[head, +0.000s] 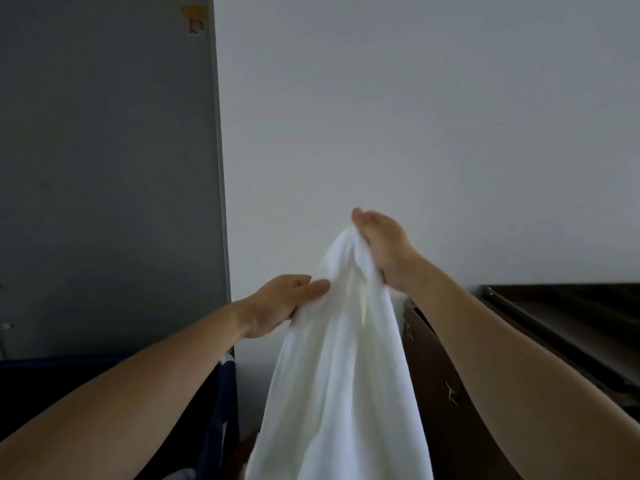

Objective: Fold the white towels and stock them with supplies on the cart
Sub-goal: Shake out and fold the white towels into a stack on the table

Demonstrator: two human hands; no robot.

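A white towel point(339, 375) hangs in long folds in front of me, raised against a white wall. My right hand point(384, 247) grips its bunched top edge, held high. Lower and to the left, my left hand point(280, 306) holds the towel's left edge, the thumb lying along the cloth and the fingers hidden behind it. The towel's lower end runs out of the bottom of the frame.
A dark brown cart or cabinet point(554, 327) with a flat top stands at the right, close behind the towel. A grey door or panel point(104, 168) fills the left. A dark blue bin point(221, 410) sits at the lower left.
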